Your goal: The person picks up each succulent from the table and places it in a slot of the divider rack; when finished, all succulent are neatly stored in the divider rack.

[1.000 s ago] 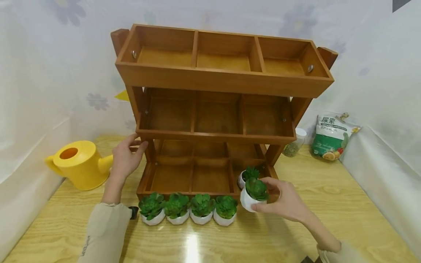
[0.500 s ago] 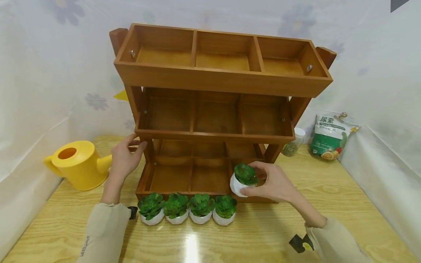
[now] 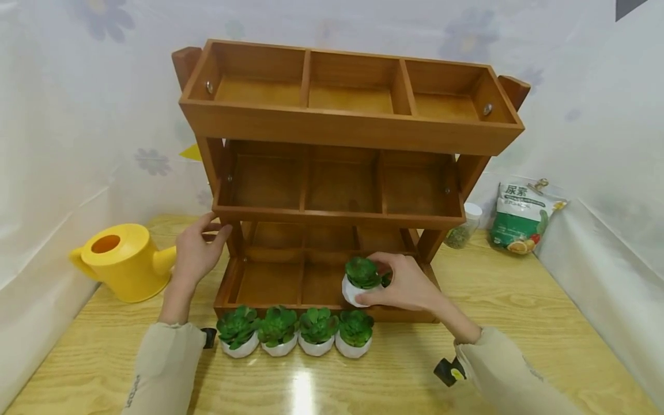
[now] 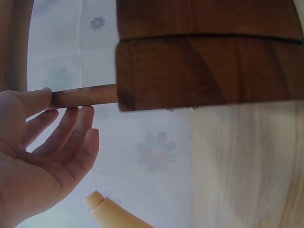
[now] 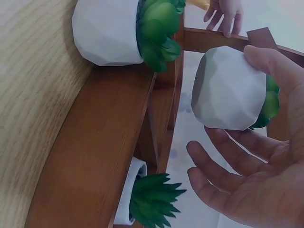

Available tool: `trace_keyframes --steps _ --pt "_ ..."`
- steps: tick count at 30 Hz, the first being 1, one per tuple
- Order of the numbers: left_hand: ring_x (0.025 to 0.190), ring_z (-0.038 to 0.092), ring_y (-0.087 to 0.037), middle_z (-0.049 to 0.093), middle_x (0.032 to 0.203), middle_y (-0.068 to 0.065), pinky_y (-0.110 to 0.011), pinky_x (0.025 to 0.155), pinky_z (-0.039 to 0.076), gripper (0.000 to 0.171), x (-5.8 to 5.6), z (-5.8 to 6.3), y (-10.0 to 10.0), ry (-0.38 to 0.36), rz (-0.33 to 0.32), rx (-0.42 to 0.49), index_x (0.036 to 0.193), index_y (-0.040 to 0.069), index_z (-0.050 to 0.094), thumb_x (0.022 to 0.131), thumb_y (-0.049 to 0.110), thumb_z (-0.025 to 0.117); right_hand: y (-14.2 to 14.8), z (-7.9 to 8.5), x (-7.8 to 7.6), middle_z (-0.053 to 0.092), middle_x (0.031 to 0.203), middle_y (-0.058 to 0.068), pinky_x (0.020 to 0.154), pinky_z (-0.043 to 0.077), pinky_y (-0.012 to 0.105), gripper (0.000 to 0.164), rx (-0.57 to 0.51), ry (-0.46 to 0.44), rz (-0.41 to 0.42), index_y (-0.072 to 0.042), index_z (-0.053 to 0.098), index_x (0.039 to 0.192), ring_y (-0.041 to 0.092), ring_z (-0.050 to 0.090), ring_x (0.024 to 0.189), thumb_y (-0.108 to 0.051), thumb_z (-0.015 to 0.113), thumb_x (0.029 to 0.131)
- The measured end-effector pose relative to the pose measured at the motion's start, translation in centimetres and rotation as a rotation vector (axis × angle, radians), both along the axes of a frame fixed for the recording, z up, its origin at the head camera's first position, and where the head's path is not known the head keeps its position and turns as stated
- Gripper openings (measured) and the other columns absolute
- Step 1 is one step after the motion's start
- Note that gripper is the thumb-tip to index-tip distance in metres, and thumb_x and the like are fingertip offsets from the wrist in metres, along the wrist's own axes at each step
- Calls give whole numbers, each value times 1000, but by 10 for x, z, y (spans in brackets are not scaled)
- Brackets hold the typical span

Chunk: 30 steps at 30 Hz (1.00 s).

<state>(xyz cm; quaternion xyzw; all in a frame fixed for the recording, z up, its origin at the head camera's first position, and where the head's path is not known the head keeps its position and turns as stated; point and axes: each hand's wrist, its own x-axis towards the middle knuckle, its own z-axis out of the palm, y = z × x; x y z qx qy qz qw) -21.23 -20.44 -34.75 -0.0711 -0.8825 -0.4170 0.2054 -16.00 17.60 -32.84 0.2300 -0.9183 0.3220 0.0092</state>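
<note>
My right hand [image 3: 402, 282] pinches a small white faceted pot with a green succulent [image 3: 361, 282], held over the middle compartment of the bottom tier of the wooden shelf [image 3: 353, 131]. In the right wrist view another potted succulent [image 5: 156, 202], with pointed leaves, sits in the bottom tier's right compartment; in the head view my hand mostly covers it. Several potted succulents [image 3: 317, 331] stand in a row on the table before the shelf. At the shelf's left side, my left hand [image 3: 199, 248] grips a wooden part of the frame [image 4: 83, 96] between thumb and fingers.
A yellow watering can [image 3: 127, 262] stands on the table to the left. Behind the shelf's right leg are a clear jar with a white lid [image 3: 463, 226] and a green and white bag [image 3: 524, 219] closed with a clip. White flowered sheeting [image 3: 332, 20] surrounds the table.
My right hand has carried the potted succulent leftward and up, from in front of the right compartment to over the middle one. The left hand stays in place.
</note>
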Motion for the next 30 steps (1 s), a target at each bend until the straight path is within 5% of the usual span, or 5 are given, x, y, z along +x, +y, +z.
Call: trace_keyframes --steps 18,30 --pt "91 64 -47 63 111 -31 -57 76 54 44 1 -1 1 19 5 3 135 -1 51 98 21 56 -40 -12 -35 66 97 -3 69 51 31 59 68 -130 27 -10 64 115 10 59 79 -40 82 68" --pt "89 65 -48 64 109 -32 -57 74 54 43 2 2 2 34 8 2 134 -3 52 97 18 57 -56 -23 -55 63 114 5 81 52 38 68 179 -185 3 -7 59 125 21 60 97 -36 81 68"
